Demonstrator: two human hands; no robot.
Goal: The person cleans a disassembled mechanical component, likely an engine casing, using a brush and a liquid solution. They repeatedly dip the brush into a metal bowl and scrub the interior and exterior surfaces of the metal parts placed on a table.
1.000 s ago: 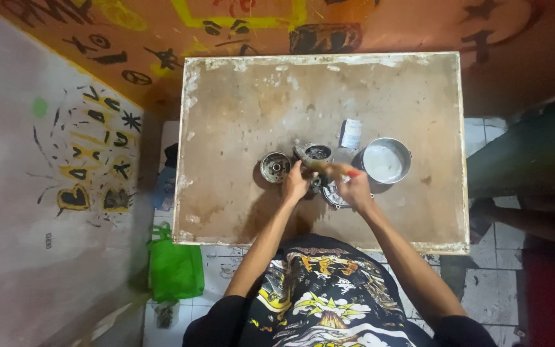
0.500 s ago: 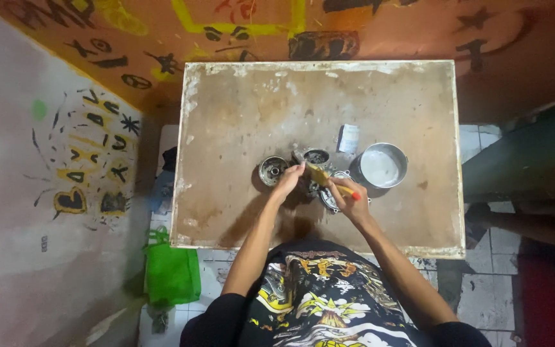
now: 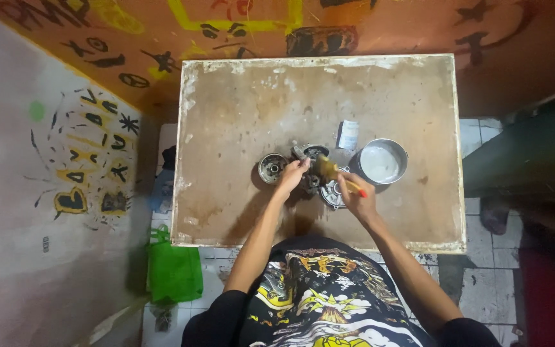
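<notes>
— Looking down, what's under you?

— Standing at a worn brown desk [image 3: 239, 109] with whitish, chipped edges. It's pushed against an orange wall [image 3: 149, 38] painted with black and yellow doodles. Off to my left the wall [image 3: 40, 160] turns pale, with more scribbles, and a green bag [image 3: 173, 270] sits on the tiled floor [image 3: 483, 276] just beside the desk's near corner.

— Any containers up there?

— One round metal pot [image 3: 381, 161] to my right, with a pale, whitish liquid inside. Just behind it, to its left, lies a small white packet [image 3: 348, 134]. I cannot tell what that holds.

— And your hands?

— My right hand [image 3: 356, 198] is closed around a brush [image 3: 333, 173] with a red-orange handle, its bristles pointing at the grimy metal part [image 3: 313, 166] in the middle of the desk. My left hand [image 3: 292, 177] rests its fingertips on that part, pinching its edge. A round metal piece [image 3: 272, 168] lies just to the left of it, apart from my fingers, and another round cover [image 3: 334, 195] lies partly under my right hand.

— Where's the part against the pot?

— Near it, left of it, not touching.
</notes>
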